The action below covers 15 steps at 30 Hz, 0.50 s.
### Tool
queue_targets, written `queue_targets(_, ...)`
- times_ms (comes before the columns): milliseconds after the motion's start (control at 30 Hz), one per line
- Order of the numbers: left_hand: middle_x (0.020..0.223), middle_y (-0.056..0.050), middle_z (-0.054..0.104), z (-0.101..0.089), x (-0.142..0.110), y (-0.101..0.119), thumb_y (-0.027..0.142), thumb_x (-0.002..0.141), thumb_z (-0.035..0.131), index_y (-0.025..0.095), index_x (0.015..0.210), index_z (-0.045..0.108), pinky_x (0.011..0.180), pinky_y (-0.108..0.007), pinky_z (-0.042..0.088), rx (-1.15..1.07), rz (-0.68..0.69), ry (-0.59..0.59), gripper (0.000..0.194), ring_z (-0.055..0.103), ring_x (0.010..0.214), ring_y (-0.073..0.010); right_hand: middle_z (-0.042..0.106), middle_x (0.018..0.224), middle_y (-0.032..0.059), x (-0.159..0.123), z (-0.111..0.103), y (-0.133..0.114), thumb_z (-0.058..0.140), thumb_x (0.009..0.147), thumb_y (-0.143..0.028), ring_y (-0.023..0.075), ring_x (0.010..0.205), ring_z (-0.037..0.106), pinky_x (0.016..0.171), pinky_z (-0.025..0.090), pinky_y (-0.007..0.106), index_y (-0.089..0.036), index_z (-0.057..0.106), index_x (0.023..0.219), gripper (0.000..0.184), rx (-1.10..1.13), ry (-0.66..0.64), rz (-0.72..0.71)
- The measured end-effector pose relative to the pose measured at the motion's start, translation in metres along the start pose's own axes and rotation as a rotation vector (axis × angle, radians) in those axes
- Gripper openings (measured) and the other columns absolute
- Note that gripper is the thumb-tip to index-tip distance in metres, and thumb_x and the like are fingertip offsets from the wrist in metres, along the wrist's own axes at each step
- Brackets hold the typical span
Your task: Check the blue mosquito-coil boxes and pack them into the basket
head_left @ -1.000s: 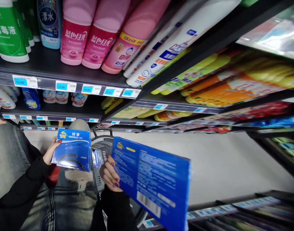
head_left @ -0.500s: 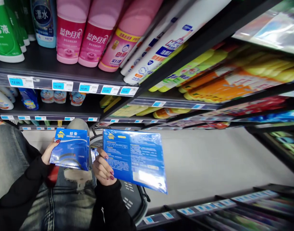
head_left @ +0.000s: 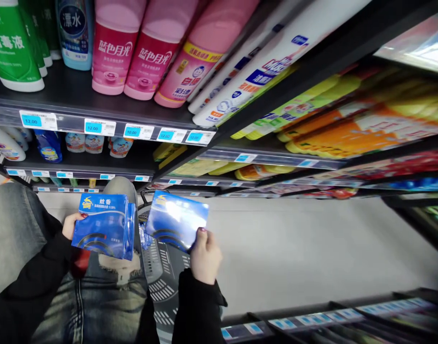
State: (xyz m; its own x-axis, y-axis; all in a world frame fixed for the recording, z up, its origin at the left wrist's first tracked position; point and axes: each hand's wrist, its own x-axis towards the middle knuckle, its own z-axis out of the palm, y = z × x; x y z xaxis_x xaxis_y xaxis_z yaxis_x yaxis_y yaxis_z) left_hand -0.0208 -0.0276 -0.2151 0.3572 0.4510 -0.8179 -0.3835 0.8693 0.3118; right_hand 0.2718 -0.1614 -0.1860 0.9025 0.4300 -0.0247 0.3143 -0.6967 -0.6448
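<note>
My left hand [head_left: 70, 226] is closed on the left edge of a small stack of blue mosquito coil boxes [head_left: 100, 229], held above my lap; the top one shows a yellow logo and a dark coil picture. To the right, my right hand [head_left: 206, 255] grips a single mosquito coil box [head_left: 176, 217] by its lower right corner, with glare across its face. This box is tilted and apart from the stack. Its thumb is on the face, and the other fingers are partly hidden. Below it stands a grey slotted shopping basket [head_left: 163, 286] with blue shiny packets [head_left: 144, 237] inside.
Ahead, a dark shelf [head_left: 71, 98] holds pink bottles [head_left: 113, 52], green bottles [head_left: 16, 52] and white bottles [head_left: 240, 81]. Price tags [head_left: 100, 127] line its edge. Pale floor [head_left: 293, 248] runs to the right, bordered by another shelf edge [head_left: 293, 321] at the bottom.
The box in my right hand has flipped from its text-covered back to its coil-picture front. My right hand has moved from the box's left edge to its lower right corner.
</note>
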Motion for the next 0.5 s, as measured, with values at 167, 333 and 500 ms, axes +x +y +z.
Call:
queue_targets(167, 0.065, -0.014, 0.071, 0.001, -0.005, 0.001, 0.012, 0.056, 0.045, 0.001, 0.107, 0.059, 0.062, -0.048, 0.055, -0.06, 0.023, -0.068, 0.054, 0.067, 0.064, -0.0327, 0.06, 0.066, 0.0098, -0.017, 0.02, 0.005, 0.025, 0.072, -0.069, 0.0231, 0.063, 0.052, 0.06, 0.037, 0.032, -0.02, 0.052, 0.069, 0.056, 0.027, -0.181, -0.014)
queue_targets(333, 0.068, -0.012, 0.071, 0.005, -0.007, 0.002, 0.014, 0.06, 0.046, 0.003, 0.114, 0.056, 0.065, -0.051, 0.054, -0.019, 0.009, -0.054, 0.056, 0.067, 0.061, -0.0314, 0.059, 0.066, 0.007, -0.041, 0.036, -0.009, 0.027, 0.077, -0.069, 0.0205, 0.063, 0.051, 0.06, 0.038, 0.031, -0.02, 0.05, 0.069, 0.054, 0.179, -0.327, -0.096)
queue_targets(500, 0.067, -0.01, 0.071, 0.008, -0.012, 0.006, 0.019, 0.066, 0.049, 0.006, 0.114, 0.057, 0.076, -0.049, 0.053, 0.019, 0.032, 0.001, 0.051, 0.068, 0.069, -0.0309, 0.059, 0.068, 0.0047, -0.066, 0.046, -0.033, 0.026, 0.087, -0.056, 0.0196, 0.062, 0.053, 0.06, 0.038, 0.03, -0.022, 0.048, 0.076, 0.041, 0.171, -0.432, -0.159)
